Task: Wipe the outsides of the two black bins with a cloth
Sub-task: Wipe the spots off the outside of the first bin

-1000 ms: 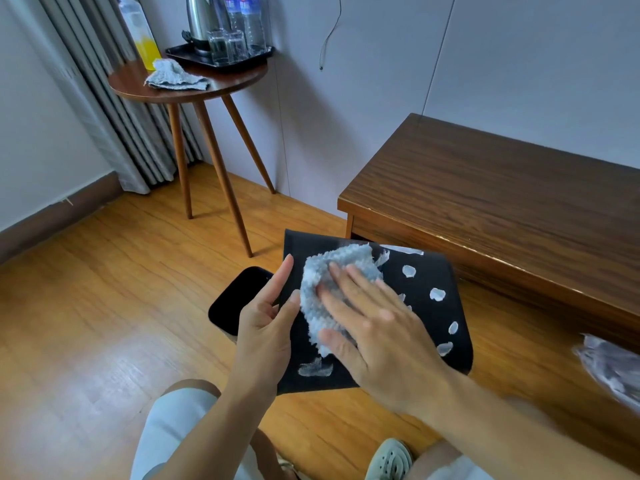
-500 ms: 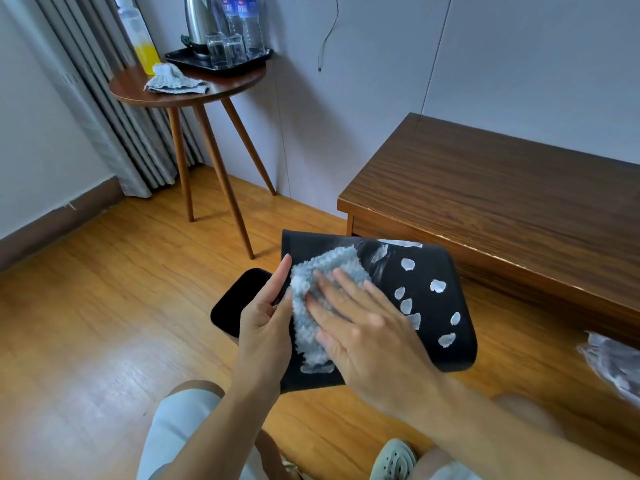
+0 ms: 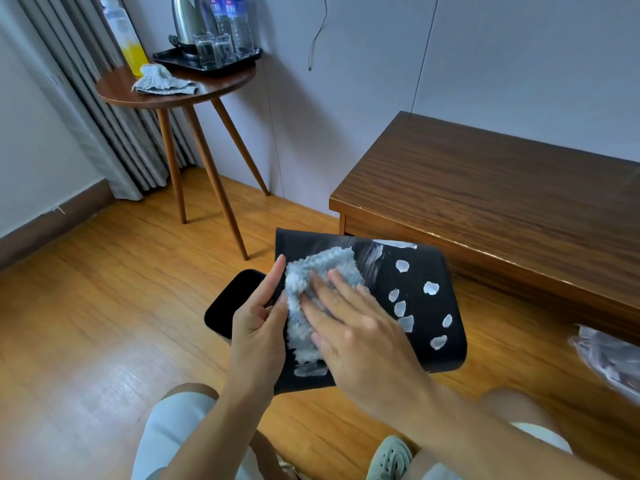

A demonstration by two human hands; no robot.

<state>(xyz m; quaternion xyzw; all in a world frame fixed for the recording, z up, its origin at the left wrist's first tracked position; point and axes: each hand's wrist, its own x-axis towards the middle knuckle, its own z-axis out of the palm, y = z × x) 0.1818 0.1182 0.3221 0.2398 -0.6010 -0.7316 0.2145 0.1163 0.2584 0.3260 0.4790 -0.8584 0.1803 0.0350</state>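
Observation:
A black bin [image 3: 426, 317] lies tilted on its side above the floor, its flat wall facing me with several white foam blobs on the right part. My left hand [image 3: 258, 327] grips its left edge. My right hand [image 3: 360, 327] lies flat on a fluffy grey cloth [image 3: 311, 282] and presses it against the bin's wall. A second black bin [image 3: 232, 303] stands on the floor behind my left hand, mostly hidden.
A low wooden bench [image 3: 502, 188] stands right behind the bin. At the back left is a round three-legged table [image 3: 173, 95] holding another grey cloth [image 3: 162, 83], a kettle tray and bottles. A plastic bag [image 3: 609, 358] lies at the right edge.
My right hand has slid the cloth up and down the bin's wall, smearing foam near the top and clearing blobs on the left. The bin has tilted slightly.

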